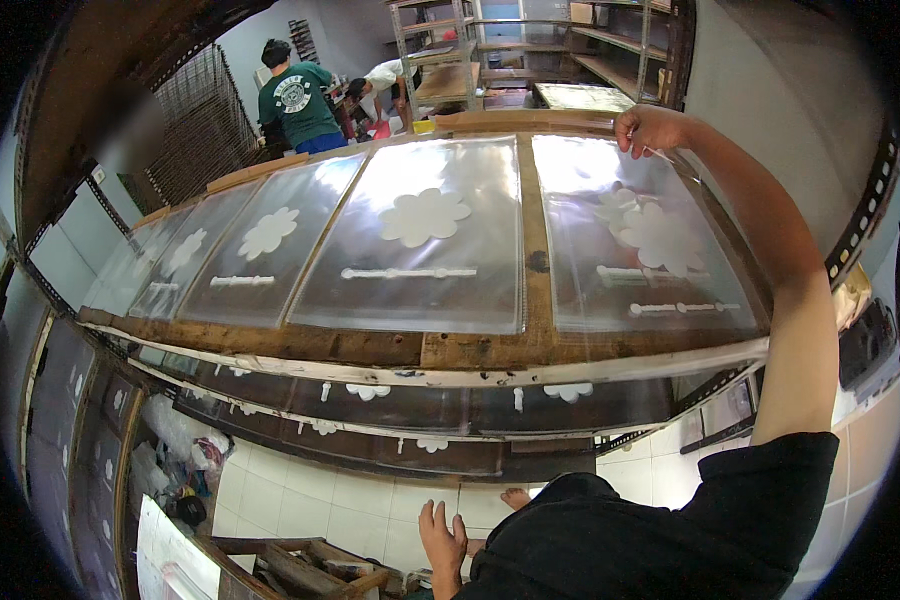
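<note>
My right hand [655, 130] reaches to the far right corner of the rack's top shelf. Its fingers pinch the far edge of a clear plastic sheet [705, 290]. White flower and bar prints show doubled there, so one sheet seems to lie over another. Left of it lies another clear sheet [425, 300] with a white flower [425, 217] and a bar below. Several similar sheets [260, 250] continue leftward in a row on the brown wooden shelf [370, 345]. Low beside my body, my left hand [443, 535] holds nothing, its fingers apart.
Lower shelves [440, 405] below carry more printed sheets. A wooden frame [300, 565] stands on the tiled floor at lower left, near plastic wrapping [175, 435]. Beyond the rack are a person in a green shirt [298, 95], another bending person [383, 78] and metal shelving [440, 50].
</note>
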The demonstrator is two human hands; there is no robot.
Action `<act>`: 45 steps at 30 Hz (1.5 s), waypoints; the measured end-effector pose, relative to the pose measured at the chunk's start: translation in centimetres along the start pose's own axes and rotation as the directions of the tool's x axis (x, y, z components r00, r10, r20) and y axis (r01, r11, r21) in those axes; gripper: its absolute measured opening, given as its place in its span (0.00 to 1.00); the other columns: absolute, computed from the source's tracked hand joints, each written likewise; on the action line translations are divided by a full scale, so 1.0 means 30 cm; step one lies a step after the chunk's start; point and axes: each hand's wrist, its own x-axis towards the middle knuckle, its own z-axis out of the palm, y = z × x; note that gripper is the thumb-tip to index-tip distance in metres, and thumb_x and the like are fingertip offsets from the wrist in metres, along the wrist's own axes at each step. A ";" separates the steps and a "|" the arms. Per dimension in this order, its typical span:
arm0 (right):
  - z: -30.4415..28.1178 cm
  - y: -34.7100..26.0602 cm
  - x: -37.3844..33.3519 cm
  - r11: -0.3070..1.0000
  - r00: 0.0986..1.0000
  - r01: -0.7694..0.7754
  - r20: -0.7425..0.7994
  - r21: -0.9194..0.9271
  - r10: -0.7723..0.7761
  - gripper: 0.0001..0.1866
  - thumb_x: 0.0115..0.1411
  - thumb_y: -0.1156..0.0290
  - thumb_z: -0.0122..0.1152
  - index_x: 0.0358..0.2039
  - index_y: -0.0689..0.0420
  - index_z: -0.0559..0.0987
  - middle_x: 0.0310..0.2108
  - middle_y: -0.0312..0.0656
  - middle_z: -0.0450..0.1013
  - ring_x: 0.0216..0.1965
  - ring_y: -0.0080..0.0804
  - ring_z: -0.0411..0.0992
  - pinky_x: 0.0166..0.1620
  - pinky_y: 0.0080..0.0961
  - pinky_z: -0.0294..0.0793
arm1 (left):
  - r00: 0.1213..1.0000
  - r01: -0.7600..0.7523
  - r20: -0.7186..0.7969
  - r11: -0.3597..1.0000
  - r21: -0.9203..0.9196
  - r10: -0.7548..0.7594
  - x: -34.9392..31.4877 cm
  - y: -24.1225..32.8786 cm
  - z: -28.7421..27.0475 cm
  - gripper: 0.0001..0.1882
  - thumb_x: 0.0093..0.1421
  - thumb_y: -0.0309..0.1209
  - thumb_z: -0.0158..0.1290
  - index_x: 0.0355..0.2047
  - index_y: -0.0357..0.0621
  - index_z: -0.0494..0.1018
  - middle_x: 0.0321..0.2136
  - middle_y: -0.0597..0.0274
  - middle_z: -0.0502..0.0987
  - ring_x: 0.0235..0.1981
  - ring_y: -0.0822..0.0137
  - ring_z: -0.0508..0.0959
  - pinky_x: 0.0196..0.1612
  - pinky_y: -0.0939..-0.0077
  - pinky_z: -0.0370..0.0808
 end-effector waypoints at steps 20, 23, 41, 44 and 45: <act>0.041 0.048 0.198 0.999 0.999 -0.005 0.033 -0.053 0.007 0.08 0.49 0.79 0.55 0.30 0.57 0.80 0.33 0.37 0.77 0.30 0.24 0.75 0.28 0.26 0.75 | 0.992 0.118 0.053 0.993 0.000 -0.117 -0.016 -0.004 0.163 0.22 0.58 0.31 0.58 0.51 0.32 0.74 0.56 0.34 0.70 0.56 0.38 0.70 0.59 0.51 0.68; 0.043 0.046 0.196 0.997 0.997 0.039 0.065 -0.072 -0.034 0.08 0.49 0.78 0.54 0.30 0.58 0.80 0.34 0.37 0.77 0.32 0.25 0.75 0.30 0.27 0.75 | 0.992 0.112 0.057 0.994 -0.015 -0.111 -0.014 -0.012 0.162 0.21 0.58 0.31 0.58 0.50 0.32 0.74 0.56 0.34 0.70 0.56 0.38 0.70 0.59 0.50 0.68; 0.065 -0.515 0.121 0.684 0.753 0.414 -0.195 -0.601 -0.628 0.08 0.59 0.75 0.54 0.38 0.62 0.75 0.38 0.50 0.73 0.44 0.50 0.72 0.50 0.43 0.71 | 0.994 0.102 0.054 0.994 -0.030 -0.100 -0.056 -0.108 0.113 0.21 0.58 0.32 0.58 0.50 0.34 0.74 0.55 0.35 0.71 0.54 0.38 0.72 0.59 0.51 0.68; 0.186 -0.867 0.083 0.436 0.470 0.703 -0.093 -0.562 -0.878 0.07 0.60 0.78 0.53 0.39 0.63 0.75 0.42 0.51 0.73 0.46 0.49 0.73 0.51 0.41 0.72 | 0.989 0.150 0.005 0.989 -0.003 -0.150 -0.087 -0.121 0.030 0.21 0.59 0.32 0.58 0.52 0.36 0.74 0.55 0.37 0.71 0.54 0.39 0.72 0.59 0.51 0.68; 0.247 -1.007 0.046 0.358 0.406 0.718 -0.058 -0.596 -0.912 0.08 0.59 0.78 0.54 0.39 0.64 0.75 0.44 0.51 0.73 0.47 0.48 0.73 0.52 0.40 0.72 | 0.985 0.175 -0.013 0.984 -0.017 -0.175 -0.105 -0.128 -0.002 0.21 0.59 0.32 0.57 0.52 0.37 0.74 0.55 0.38 0.71 0.55 0.40 0.72 0.59 0.51 0.68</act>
